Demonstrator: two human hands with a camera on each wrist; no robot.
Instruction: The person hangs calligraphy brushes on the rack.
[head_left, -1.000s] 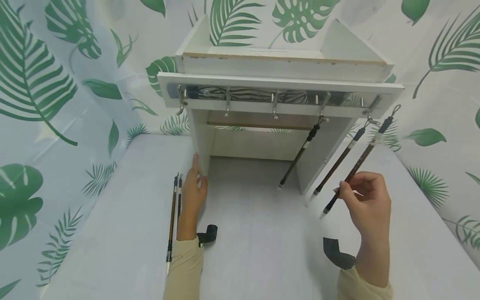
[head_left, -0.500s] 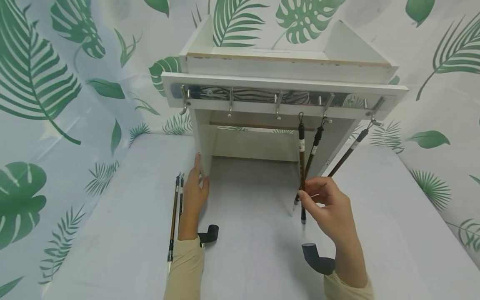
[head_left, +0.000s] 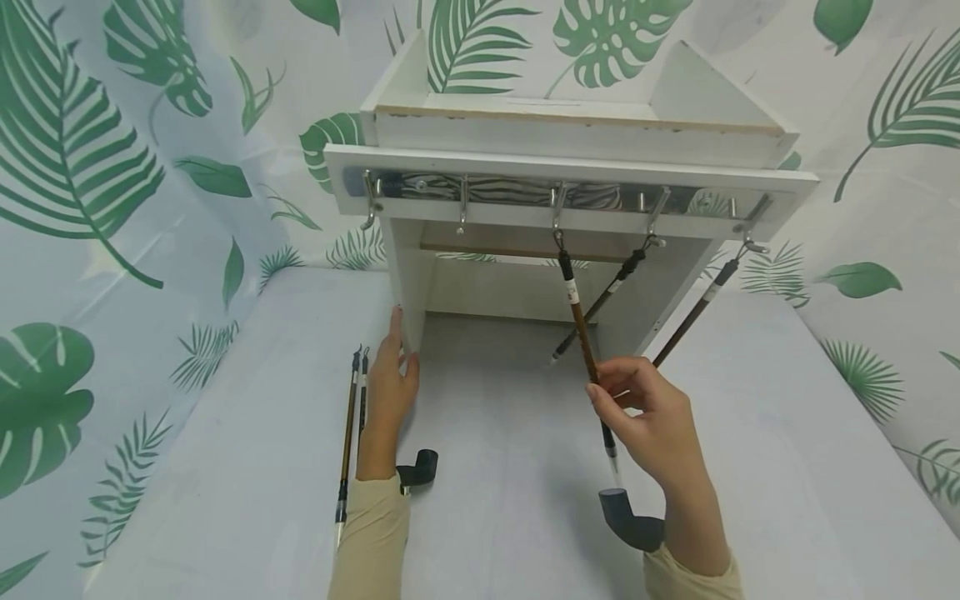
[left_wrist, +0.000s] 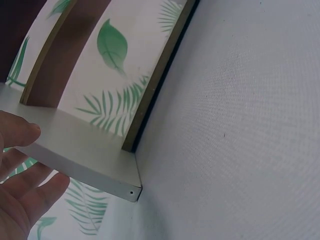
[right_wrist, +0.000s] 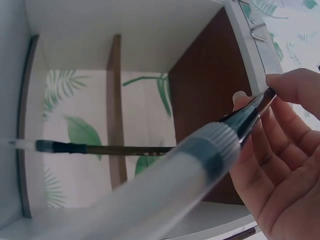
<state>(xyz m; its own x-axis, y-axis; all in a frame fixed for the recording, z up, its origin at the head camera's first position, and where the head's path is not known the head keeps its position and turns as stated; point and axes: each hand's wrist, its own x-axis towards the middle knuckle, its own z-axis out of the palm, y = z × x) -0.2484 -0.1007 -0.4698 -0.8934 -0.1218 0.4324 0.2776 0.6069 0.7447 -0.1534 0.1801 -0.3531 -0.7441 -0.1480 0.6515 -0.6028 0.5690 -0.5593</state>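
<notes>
Brush (head_left: 582, 332), slim, brown, ribbed-capped, pinched in right fingers (head_left: 632, 367).

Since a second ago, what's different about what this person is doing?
The right hand carried its pinched brush leftward from the right end of the rack; its loop is now at the middle hook, though whether it has caught is hard to tell. Nothing was let go. Unchanged: the left hand at the side panel, two hanging brushes at right, two lying brushes at left.
</notes>
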